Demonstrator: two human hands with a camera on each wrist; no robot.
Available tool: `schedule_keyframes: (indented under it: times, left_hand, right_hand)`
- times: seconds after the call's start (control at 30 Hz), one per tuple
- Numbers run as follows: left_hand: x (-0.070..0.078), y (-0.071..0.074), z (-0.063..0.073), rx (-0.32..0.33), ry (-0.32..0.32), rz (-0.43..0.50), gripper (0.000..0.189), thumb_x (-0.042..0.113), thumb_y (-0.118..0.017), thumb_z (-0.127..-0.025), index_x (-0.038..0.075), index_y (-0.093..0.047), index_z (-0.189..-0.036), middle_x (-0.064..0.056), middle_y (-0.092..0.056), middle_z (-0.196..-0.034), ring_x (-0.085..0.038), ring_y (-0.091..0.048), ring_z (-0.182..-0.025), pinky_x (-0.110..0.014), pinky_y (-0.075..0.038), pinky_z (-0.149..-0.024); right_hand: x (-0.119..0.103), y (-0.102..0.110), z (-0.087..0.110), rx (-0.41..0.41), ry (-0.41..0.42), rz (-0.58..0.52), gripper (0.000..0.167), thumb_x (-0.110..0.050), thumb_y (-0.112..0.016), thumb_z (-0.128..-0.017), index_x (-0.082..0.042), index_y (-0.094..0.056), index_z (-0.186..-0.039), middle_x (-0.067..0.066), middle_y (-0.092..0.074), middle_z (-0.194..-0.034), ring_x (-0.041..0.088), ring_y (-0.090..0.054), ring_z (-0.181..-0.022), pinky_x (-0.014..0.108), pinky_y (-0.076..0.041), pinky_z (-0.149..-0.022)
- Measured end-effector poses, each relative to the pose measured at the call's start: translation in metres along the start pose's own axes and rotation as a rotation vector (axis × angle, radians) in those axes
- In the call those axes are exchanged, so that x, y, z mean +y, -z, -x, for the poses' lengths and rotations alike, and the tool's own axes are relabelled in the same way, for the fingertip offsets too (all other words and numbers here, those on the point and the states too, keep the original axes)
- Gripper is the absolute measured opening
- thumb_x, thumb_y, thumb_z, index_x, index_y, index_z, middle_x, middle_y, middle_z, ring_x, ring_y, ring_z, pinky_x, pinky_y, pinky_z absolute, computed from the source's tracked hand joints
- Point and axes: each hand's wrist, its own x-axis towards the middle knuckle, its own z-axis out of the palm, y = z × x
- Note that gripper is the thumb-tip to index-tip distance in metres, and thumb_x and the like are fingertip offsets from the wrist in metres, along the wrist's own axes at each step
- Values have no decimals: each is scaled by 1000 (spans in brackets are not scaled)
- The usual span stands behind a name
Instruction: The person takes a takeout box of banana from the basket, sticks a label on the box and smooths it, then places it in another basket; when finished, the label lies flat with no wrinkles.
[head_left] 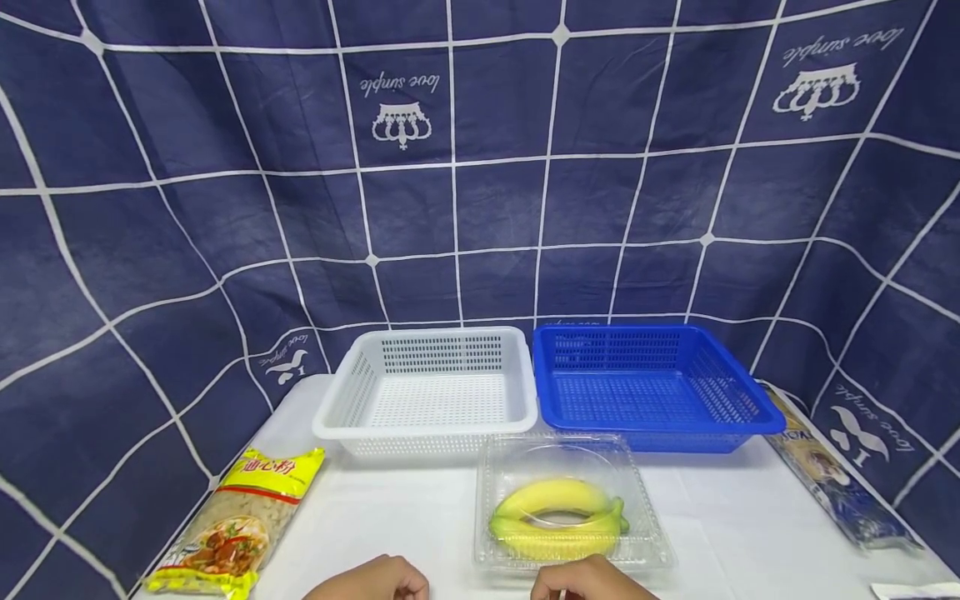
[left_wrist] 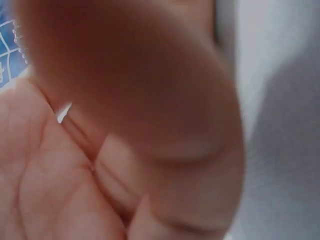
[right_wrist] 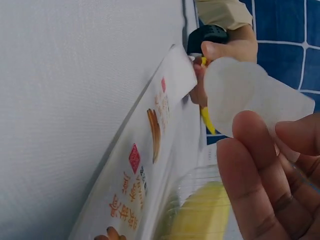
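Note:
In the head view my left hand (head_left: 375, 579) and right hand (head_left: 588, 579) rest low at the front, partly cut off. The right hand's thumb and fingertips pinch a thin, translucent white piece (right_wrist: 230, 92) with a rounded, lobed edge, seen in the right wrist view. The left hand's fingers bend loosely, and nothing shows against its palm (left_wrist: 40, 175). Just beyond the right hand is a clear plastic box (head_left: 652, 542) with green-yellow bananas (head_left: 555, 500) inside. A white package (right_wrist: 112, 187) with orange print lies close to the right hand, its far end near the left hand.
A white basket (head_left: 420, 433) and a blue basket (head_left: 652, 437) stand side by side at the back. A yellow-ended food bag (head_left: 240, 533) lies at left, a dark-blue packet (head_left: 832, 483) at right. Patterned blue cloth (head_left: 495, 208) hangs behind the white table (head_left: 375, 508).

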Motion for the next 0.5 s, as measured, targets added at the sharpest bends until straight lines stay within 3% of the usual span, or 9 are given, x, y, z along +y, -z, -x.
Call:
schedule_keyframes:
  times: [0.1, 0.2, 0.33, 0.43, 0.5]
  left_hand:
    - [1, 5, -1, 9, -17, 44, 10, 10, -80, -88, 13, -71, -85, 19, -59, -70, 5, -51, -61, -13, -43, -57]
    - [25, 6, 4, 59, -31, 75, 19, 7, -82, -88, 15, -70, -99, 15, -62, -78, 2, -55, -66, -16, -47, -62]
    - [65, 3, 11, 177, -52, 88, 30, 6, -79, -92, 8, -64, -117, 8, -64, -87, -2, -60, -73, -20, -50, -71]
    - [82, 1, 10, 274, -59, 68, 36, 10, -77, -97, 5, -60, -128, 3, -66, -96, -4, -61, -80, -22, -51, -74]
    - [86, 3, 7, 315, -66, 31, 41, 13, -75, -101, 4, -57, -136, -1, -67, -107, -4, -63, -88, -23, -52, -77]
  right_hand:
    - [-9, 8, -2, 5, -4, -36, 9, -3, -73, -95, -10, -72, -100, 4, -73, -80, -19, -51, -76, 12, -53, -60]
    - [-16, 14, -4, 10, -12, -92, 14, 2, -72, -94, -9, -73, -103, 5, -66, -74, -17, -49, -75, 11, -50, -57]
    - [-21, 23, -3, 20, -11, -220, 26, 14, -57, -94, -2, -73, -106, 9, -49, -67, -14, -42, -70, 10, -39, -52]
    - [-24, 29, -2, 47, -25, -304, 29, 18, -49, -98, 4, -73, -107, 14, -49, -67, -12, -44, -69, 11, -37, -49]
    - [-25, 33, -3, 85, -48, -320, 24, 16, -52, -101, 4, -73, -104, 17, -51, -68, -10, -45, -68, 12, -38, -49]
